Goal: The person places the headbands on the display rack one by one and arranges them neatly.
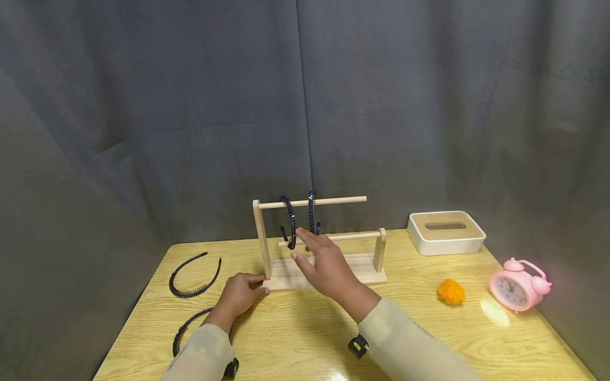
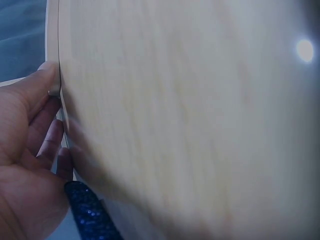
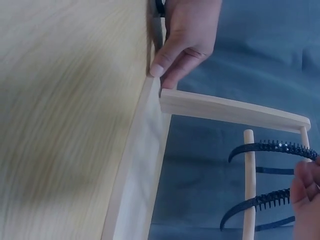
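A wooden rack [image 1: 261, 241] with two rods stands on the table. Two dark blue toothed headbands hang on its upper rod: a left headband [image 1: 292, 216] and a right headband [image 1: 311, 211]. My left hand [image 1: 240, 292] grips the left end of the rack's base [image 3: 145, 145], thumb on the front edge and fingers round the side. My right hand [image 1: 329, 266] is raised before the rods, thumb and forefinger apart, fingertips close to the left headband. Whether they touch it I cannot tell. Only part of this right hand [image 3: 307, 195] shows in the right wrist view.
Two more headbands lie on the table at left, a far headband [image 1: 193, 292] and a near headband [image 1: 180, 338] partly behind my left arm. To the right are a white tissue box [image 1: 448, 246], an orange flower-like ball [image 1: 450, 291] and a pink alarm clock [image 1: 516, 288]. A grey curtain hangs behind.
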The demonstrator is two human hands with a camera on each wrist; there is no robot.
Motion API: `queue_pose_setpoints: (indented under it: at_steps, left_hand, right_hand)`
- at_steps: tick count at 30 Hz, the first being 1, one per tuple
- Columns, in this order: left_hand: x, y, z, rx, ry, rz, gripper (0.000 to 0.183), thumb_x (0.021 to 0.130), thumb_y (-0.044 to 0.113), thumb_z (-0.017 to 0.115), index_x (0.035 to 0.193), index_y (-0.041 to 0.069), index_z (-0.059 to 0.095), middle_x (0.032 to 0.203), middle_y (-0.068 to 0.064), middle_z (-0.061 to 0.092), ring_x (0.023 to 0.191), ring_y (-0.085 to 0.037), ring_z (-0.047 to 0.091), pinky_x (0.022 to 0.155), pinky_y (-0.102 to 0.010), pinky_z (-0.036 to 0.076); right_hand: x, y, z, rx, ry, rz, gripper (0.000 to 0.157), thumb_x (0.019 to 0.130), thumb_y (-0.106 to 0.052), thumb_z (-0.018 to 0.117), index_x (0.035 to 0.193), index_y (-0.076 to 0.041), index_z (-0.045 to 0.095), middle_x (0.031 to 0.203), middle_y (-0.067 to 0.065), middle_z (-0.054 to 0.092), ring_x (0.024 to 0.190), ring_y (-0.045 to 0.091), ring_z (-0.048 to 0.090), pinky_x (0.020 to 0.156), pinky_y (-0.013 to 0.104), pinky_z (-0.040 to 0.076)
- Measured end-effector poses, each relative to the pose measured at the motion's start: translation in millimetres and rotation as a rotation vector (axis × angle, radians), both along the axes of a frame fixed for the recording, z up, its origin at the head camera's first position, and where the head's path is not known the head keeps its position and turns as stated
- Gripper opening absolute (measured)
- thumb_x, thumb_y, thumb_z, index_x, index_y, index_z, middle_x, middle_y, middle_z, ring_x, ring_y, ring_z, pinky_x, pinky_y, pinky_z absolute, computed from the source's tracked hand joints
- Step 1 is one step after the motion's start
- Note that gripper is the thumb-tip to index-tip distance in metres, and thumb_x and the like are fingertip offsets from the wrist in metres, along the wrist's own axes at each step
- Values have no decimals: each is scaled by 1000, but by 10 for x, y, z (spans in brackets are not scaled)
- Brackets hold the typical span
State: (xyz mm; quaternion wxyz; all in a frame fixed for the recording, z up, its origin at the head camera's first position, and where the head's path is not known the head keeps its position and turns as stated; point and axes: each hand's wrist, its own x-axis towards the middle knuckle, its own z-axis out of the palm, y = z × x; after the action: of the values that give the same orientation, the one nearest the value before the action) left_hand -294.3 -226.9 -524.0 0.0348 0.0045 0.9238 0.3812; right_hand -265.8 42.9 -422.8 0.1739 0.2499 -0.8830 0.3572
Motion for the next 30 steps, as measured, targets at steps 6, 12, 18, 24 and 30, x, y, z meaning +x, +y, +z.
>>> queue_pose_setpoints:
  at_steps: [6, 12, 18, 24, 30]
  left_hand:
    - [-2, 2, 2, 3, 4, 3, 39, 99, 21, 84, 137, 16, 79, 153, -19, 65, 148, -48, 53, 121, -66, 46]
    - [12, 0, -1, -9, 12, -4, 39, 99, 22, 84, 137, 16, 79, 153, -19, 65, 148, -48, 53, 121, -66, 47]
    - [-2, -1, -12, -11, 19, 1, 40, 98, 23, 85, 137, 16, 79, 153, -18, 65, 148, -48, 54, 121, -66, 46]
    - [-3, -5, -22, -6, 10, 5, 39, 99, 22, 84, 137, 16, 79, 154, -18, 65, 148, -48, 53, 121, -67, 46]
    - [8, -15, -30, -10, -7, 2, 39, 100, 21, 83, 139, 17, 78, 155, -18, 63, 150, -48, 51, 121, -67, 47]
  right_hand:
    - [28, -35, -17, 7, -27, 19, 59, 111, -35, 68, 163, -13, 53, 165, 7, 56, 147, 35, 59, 131, 58, 38]
    - [36, -60, -34, 12, -34, 17, 58, 110, -34, 69, 162, -13, 55, 163, 7, 58, 148, 35, 58, 123, 57, 49]
    - [29, -66, -41, 15, -9, 24, 57, 110, -33, 69, 161, -11, 56, 161, 9, 60, 144, 33, 61, 120, 54, 53]
    - [67, -37, -48, 13, -2, 35, 56, 111, -35, 68, 161, -11, 56, 160, 9, 61, 148, 37, 58, 124, 58, 48]
    - [261, 128, -158, 36, -64, 91, 43, 111, -33, 67, 149, -12, 68, 142, 6, 72, 129, 27, 69, 109, 50, 60]
